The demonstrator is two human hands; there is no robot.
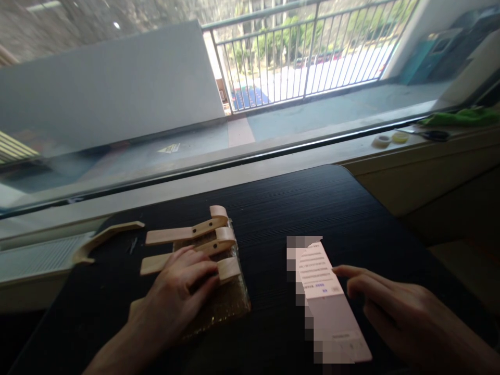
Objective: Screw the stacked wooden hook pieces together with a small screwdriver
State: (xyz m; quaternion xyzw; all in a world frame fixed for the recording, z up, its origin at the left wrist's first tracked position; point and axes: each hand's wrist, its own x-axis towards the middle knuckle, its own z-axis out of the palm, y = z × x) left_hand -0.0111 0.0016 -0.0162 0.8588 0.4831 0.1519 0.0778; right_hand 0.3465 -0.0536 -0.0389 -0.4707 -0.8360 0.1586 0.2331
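Three pale wooden strips with curled ends lie side by side on a brown, shiny wrapped slab (244, 299). The farthest wooden strip (170, 236) and the middle wooden strip (156, 264) carry small dark dots. Over the nearest curled strip (228, 270) lies my left hand (183, 286), its fingers and thumb closed about the strip and hiding its middle. To the right, a phone (332, 307) shows a lit page of text, partly covered by pixelation. My right hand (394, 302) has its index finger stretched to the phone's right edge, the other fingers curled and holding nothing.
A bent wooden piece (105, 234) lies at the left of the black table (281, 208), near a small dark object (133, 245). Beyond the table runs a window sill (250, 174) with tape rolls (382, 141) and a green cloth (461, 116).
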